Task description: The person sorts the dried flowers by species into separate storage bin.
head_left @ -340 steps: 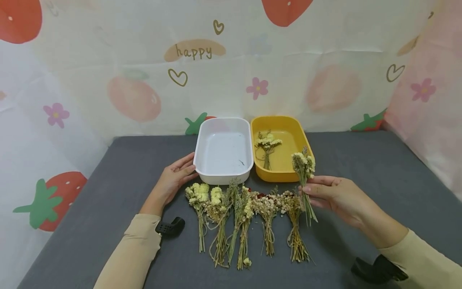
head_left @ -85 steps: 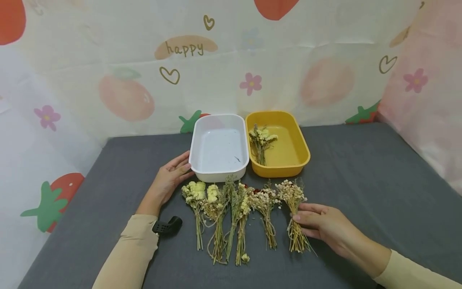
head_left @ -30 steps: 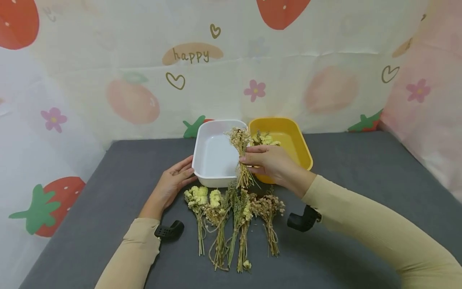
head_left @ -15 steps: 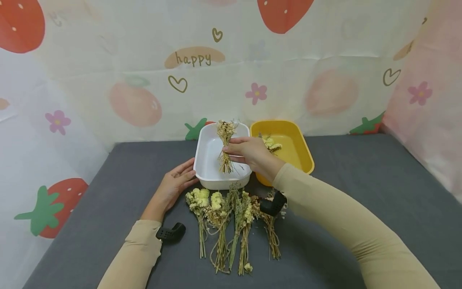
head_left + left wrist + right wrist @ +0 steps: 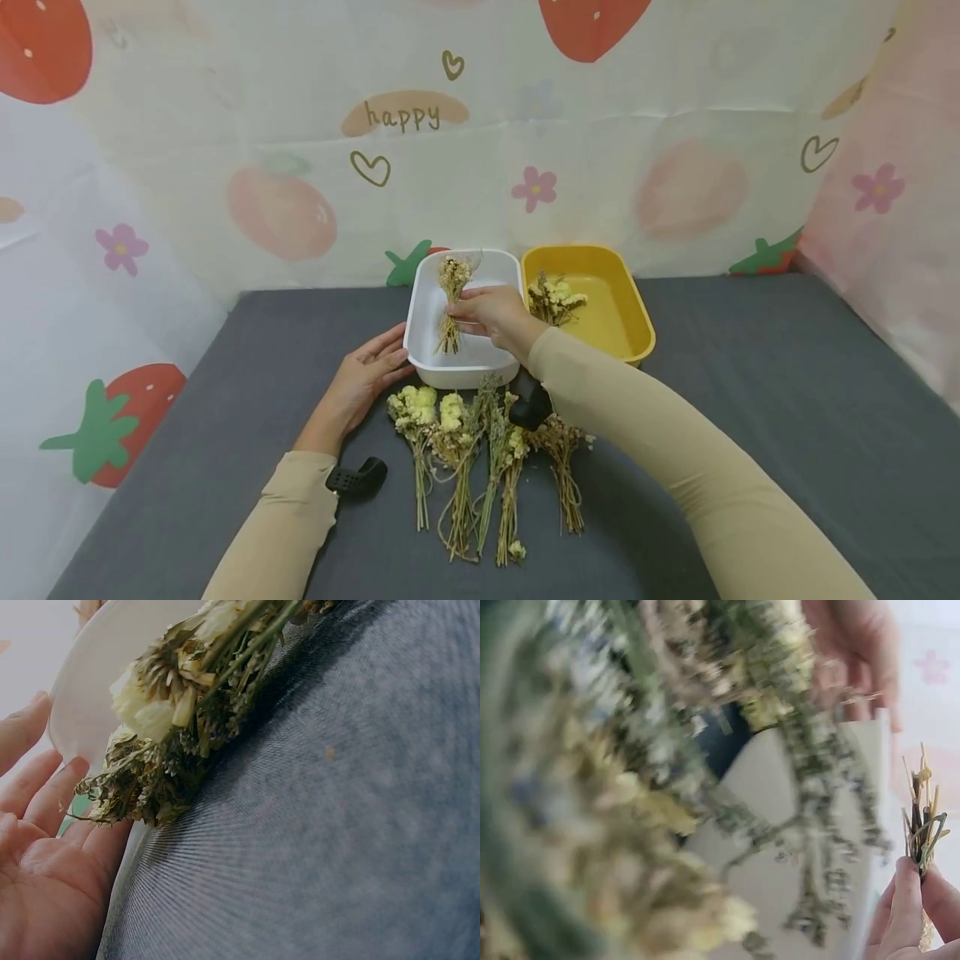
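My right hand (image 5: 498,315) pinches a small bunch of pale dried flowers (image 5: 454,279) by its stems, blossoms toward the back. The bunch hangs over the white tray (image 5: 457,375), near that tray's left side. In the right wrist view the cut stem ends (image 5: 922,817) stick out past the thumb and fingers (image 5: 905,907). With fingers fairly straight, my left hand (image 5: 360,379) touches the left side of the white tray. A cream-yellow dried bunch (image 5: 154,712) lies beside that hand in the left wrist view.
A yellow tray (image 5: 637,321) stands right against the white one, with cream-yellow dried flowers (image 5: 555,296) at its left side. Several tied dried bunches (image 5: 461,475) lie in a row in front of the trays on the grey cloth (image 5: 750,400). A patterned curtain (image 5: 637,108) hangs behind.
The bunch once held beside the yellow tray now lies inside it. My right hand has picked up the row's rightmost bunch and carried it left over the white tray. My left hand stays put.
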`<state>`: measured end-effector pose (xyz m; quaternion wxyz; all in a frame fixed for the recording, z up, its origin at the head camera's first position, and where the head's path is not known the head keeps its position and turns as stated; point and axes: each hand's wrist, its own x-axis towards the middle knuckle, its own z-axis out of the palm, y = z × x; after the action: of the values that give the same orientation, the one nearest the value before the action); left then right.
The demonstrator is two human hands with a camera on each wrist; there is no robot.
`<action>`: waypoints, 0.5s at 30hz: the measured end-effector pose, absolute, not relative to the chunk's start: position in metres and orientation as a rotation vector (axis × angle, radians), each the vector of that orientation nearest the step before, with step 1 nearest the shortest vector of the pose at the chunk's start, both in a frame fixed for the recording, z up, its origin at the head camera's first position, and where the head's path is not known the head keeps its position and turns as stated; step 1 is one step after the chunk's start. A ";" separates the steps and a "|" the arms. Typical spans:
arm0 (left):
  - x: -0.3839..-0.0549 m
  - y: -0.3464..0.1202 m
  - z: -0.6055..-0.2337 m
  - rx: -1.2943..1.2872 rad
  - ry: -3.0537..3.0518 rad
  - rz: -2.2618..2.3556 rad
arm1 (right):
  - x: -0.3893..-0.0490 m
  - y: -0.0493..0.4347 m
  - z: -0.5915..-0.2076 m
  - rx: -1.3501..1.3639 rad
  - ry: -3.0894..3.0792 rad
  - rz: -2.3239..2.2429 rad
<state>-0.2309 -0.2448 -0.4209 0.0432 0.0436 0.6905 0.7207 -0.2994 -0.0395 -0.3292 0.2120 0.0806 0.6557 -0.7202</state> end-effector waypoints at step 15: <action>-0.232 -0.245 -0.420 0.111 2.105 2.207 | -0.307 -0.048 -0.353 0.325 1.844 -1.916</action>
<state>-0.2319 -0.2448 -0.4195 0.0448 0.0365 0.6889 0.7225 -0.3072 -0.0479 -0.3532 0.2292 0.1181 0.6701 -0.6961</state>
